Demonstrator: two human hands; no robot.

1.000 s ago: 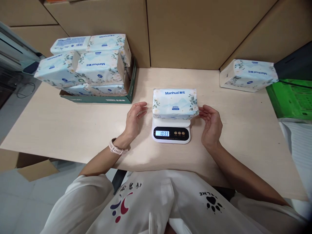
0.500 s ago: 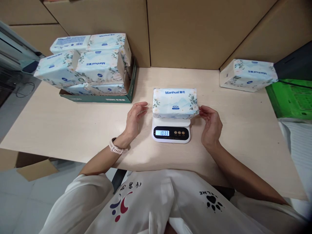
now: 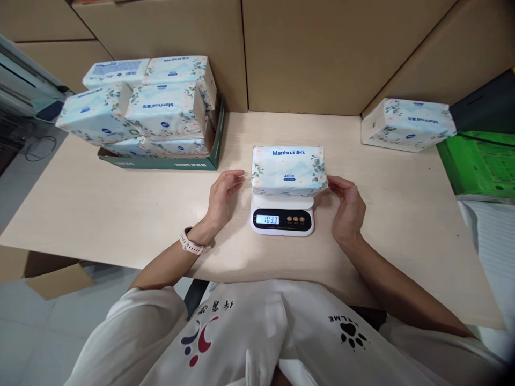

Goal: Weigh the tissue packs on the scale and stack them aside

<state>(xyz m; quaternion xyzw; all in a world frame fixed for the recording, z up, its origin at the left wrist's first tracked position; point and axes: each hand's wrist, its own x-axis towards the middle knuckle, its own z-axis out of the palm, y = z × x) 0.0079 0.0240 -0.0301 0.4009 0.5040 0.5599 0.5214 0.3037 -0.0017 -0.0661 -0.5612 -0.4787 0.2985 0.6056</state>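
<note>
"As left hand (image 3: 220,199) and right hand (image 3: 350,212) flank the tissue pack (image 3: 288,169), is either grip clamped?"

"No, both loosely apart; right fingertip contact's unclear. It's on the scale (image 3: 283,220), unmoved since earlier, long axis left-right, lettering (image 3: 288,153) upright."

Soft, even light casts faint shadows on the surface (image 3: 140,203); the glowing display (image 3: 267,220) is legible; right-hand corners look dark.

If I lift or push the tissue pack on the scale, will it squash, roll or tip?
The tissue pack will probably give under a squeeze, as its thin wrapper looks soft-edged. Its flat, boxy shape makes rolling unlikely. It seems to jut past the scale on the right, so a push that way might tip it.
</note>
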